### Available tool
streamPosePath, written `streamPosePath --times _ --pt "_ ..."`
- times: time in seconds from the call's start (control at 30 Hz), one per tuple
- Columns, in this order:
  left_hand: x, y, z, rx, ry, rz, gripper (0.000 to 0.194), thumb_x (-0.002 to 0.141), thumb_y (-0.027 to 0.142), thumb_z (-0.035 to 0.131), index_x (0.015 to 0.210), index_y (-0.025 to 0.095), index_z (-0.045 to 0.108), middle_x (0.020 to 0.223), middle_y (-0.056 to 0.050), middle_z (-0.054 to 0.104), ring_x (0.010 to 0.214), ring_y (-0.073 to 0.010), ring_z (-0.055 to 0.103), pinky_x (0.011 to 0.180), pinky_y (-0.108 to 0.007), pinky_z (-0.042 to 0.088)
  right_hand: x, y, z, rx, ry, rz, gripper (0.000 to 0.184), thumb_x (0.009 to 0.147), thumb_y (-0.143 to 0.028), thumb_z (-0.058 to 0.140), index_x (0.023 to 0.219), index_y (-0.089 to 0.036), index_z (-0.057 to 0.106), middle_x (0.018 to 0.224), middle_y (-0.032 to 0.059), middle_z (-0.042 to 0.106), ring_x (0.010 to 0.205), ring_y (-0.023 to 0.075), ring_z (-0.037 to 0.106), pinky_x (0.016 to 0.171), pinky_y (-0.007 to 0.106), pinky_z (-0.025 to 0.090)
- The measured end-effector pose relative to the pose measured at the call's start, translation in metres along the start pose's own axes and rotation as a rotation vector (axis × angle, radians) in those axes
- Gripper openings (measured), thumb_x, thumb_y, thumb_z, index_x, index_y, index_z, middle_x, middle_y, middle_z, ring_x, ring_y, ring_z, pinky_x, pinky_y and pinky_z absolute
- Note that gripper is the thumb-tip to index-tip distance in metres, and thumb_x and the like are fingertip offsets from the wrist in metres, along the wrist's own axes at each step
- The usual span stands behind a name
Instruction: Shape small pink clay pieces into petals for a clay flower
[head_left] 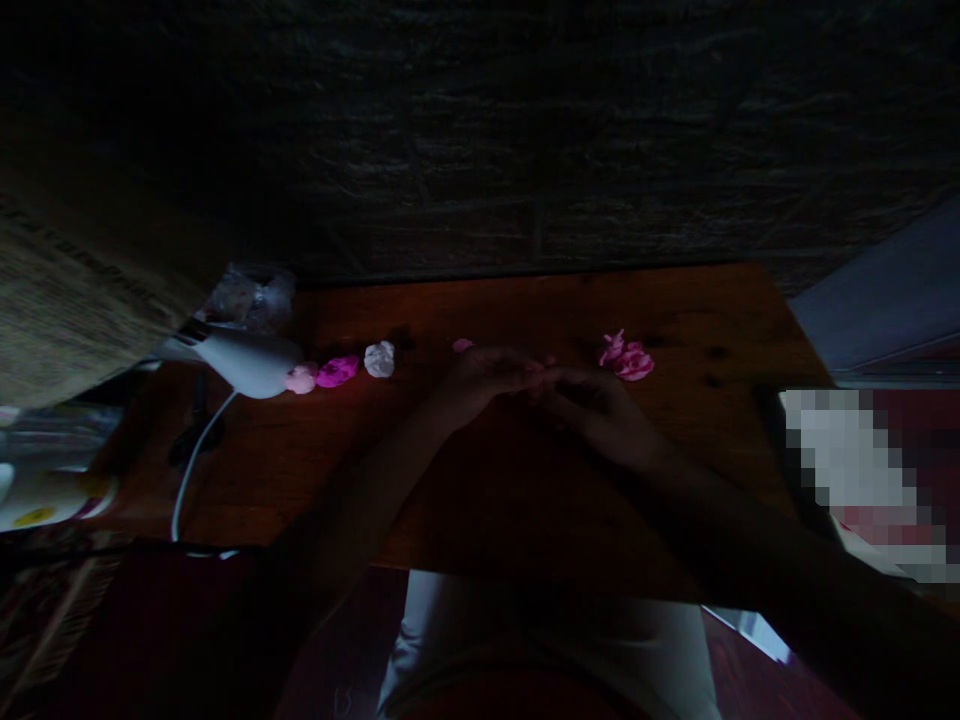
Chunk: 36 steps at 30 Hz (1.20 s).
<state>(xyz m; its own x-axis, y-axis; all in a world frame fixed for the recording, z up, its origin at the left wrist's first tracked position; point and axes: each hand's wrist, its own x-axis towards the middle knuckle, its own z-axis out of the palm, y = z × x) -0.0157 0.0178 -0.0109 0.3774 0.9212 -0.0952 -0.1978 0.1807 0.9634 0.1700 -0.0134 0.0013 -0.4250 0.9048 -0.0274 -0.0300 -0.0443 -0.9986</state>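
Over the middle of the wooden table, my left hand (491, 372) and my right hand (596, 405) meet at the fingertips, both closed in a pinch. A small pinkish piece (534, 367), seemingly modelling clay, shows faintly between them; its shape is lost in the dark. Just beyond my left hand lies a small flat pink piece (463, 345). To the right of my right hand sits a ruffled pink clay shape (627, 357), like petals. Left of my hands, a white lump (379, 359), a magenta lump (338, 371) and a pale pink lump (301, 378) lie in a row.
A white rounded device (251, 362) with a white cable (196, 455) lies at the left, a clear plastic bag (251, 298) behind it. A printed cardboard-like surface (82, 270) juts in there. A dark wall (525, 150) borders the table's (697, 300) far edge.
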Motion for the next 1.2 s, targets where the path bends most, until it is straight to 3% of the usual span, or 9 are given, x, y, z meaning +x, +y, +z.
streamPosePath --times 0.1,0.47,0.73,0.93,1.2 --pt "-0.0009 0.0014 0.0008 -0.013 0.0 0.009 0.031 0.059 0.04 0.093 0.073 0.018 0.076 0.104 -0.007 0.078 0.096 -0.0192 0.071 0.09 -0.038 0.052 -0.0003 -0.0004 -0.0001 -0.001 -0.002 -0.013 0.03 0.082 -0.047 0.074 0.09 -0.018 0.074 0.074 0.0004 0.064 0.06 0.0101 0.052 0.054 0.023 0.044" --pt "-0.0013 0.0029 0.0023 -0.021 -0.027 0.018 0.033 0.059 0.032 0.093 0.064 0.013 0.066 0.116 -0.011 0.075 0.112 -0.0254 0.068 0.099 -0.045 0.049 0.0 0.0037 -0.0004 -0.012 -0.002 -0.049 0.024 0.085 -0.04 0.073 0.098 -0.02 0.074 0.078 -0.0002 0.066 0.06 0.0099 0.053 0.053 0.023 0.044" --pt "-0.0021 0.0061 0.0048 -0.006 -0.043 -0.002 0.041 0.056 0.031 0.094 0.062 0.013 0.058 0.115 -0.01 0.074 0.106 -0.0242 0.07 0.094 -0.043 0.052 -0.0001 -0.0016 -0.0007 -0.036 -0.033 -0.044 0.029 0.083 -0.047 0.074 0.086 -0.018 0.073 0.071 -0.001 0.061 0.057 0.0092 0.049 0.052 0.023 0.042" --pt "-0.0026 0.0073 0.0051 0.023 -0.072 -0.021 0.031 0.061 0.031 0.092 0.075 0.014 0.072 0.12 -0.012 0.073 0.111 -0.0253 0.068 0.097 -0.042 0.05 0.0007 -0.0018 -0.0006 -0.066 -0.006 -0.055 0.038 0.082 -0.055 0.073 0.079 -0.018 0.069 0.07 -0.0004 0.06 0.058 0.0102 0.049 0.053 0.024 0.042" --pt "0.0007 0.0007 0.0016 0.044 -0.05 0.01 0.029 0.067 0.041 0.088 0.081 0.019 0.078 0.117 -0.009 0.075 0.103 -0.0209 0.069 0.093 -0.037 0.051 -0.0005 -0.001 -0.0006 -0.077 0.042 -0.053 0.033 0.083 -0.051 0.075 0.083 -0.018 0.073 0.072 0.0004 0.066 0.057 0.0105 0.05 0.053 0.024 0.042"
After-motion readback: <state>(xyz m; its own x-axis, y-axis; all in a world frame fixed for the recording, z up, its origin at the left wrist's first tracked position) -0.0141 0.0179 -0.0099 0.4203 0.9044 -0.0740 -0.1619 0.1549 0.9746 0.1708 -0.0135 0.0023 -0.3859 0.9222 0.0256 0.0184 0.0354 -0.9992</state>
